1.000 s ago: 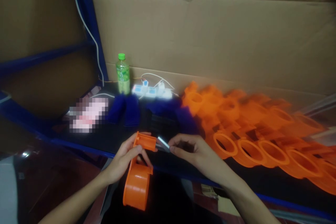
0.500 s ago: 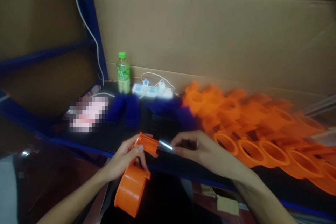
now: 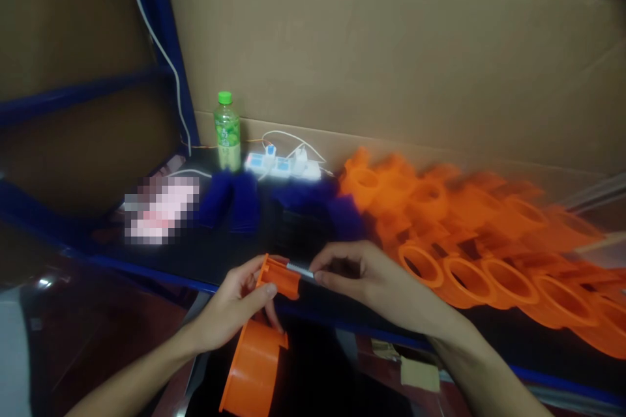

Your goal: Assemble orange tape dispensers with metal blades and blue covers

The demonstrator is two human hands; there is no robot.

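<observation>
Held between the thumb and fingers of my left hand point(image 3: 242, 303) is an orange plastic tape dispenser point(image 3: 257, 365), its wide ring hanging down and its trough-shaped end pointing right. My right hand point(image 3: 345, 270) pinches a small serrated metal blade point(image 3: 300, 270) by its right end. The blade's left end lies against the upper edge of the trough; whether it sits in a slot I cannot tell. Both hands are in front of the black tabletop's near edge.
Many orange dispensers point(image 3: 508, 283) stand in rows on the right of the black tabletop point(image 3: 195, 267). Behind are dark blue pieces point(image 3: 244, 205), a power strip point(image 3: 282, 166) and a green-capped bottle point(image 3: 227, 137). A pixelated pale object point(image 3: 163, 208) lies left. Cardboard point(image 3: 391, 58) backs the table.
The dispenser has moved slightly right and down in my left hand. My right hand has shifted a little left, bringing the blade onto the trough's edge and turning it flatter.
</observation>
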